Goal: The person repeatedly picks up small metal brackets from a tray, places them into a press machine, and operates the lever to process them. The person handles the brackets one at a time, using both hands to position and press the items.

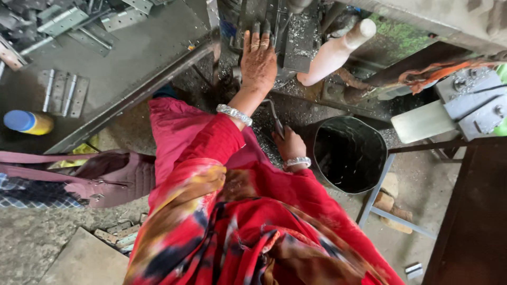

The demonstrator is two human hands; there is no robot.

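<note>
My left hand (257, 59) reaches forward and lies flat, palm down, on the dark metal body of a machine (296, 37) strewn with metal shavings. Rings sit on its fingers and a silver bangle on the wrist. Whether anything lies under the palm is hidden. My right hand (289, 145), also with a bangle, is closed around the lower end of a thin metal lever (272, 112) that runs up toward the machine. My red patterned sleeves and clothing fill the lower middle of the view.
A dark worktable (137, 68) at the upper left carries several metal hinges (64, 94) and a yellow bottle with a blue cap (26, 122). A black bucket (349, 153) stands right of my right hand. A pale wooden handle (338, 50) sticks out above it. A maroon bag (105, 177) lies left; loose hinges (119, 235) lie on the floor.
</note>
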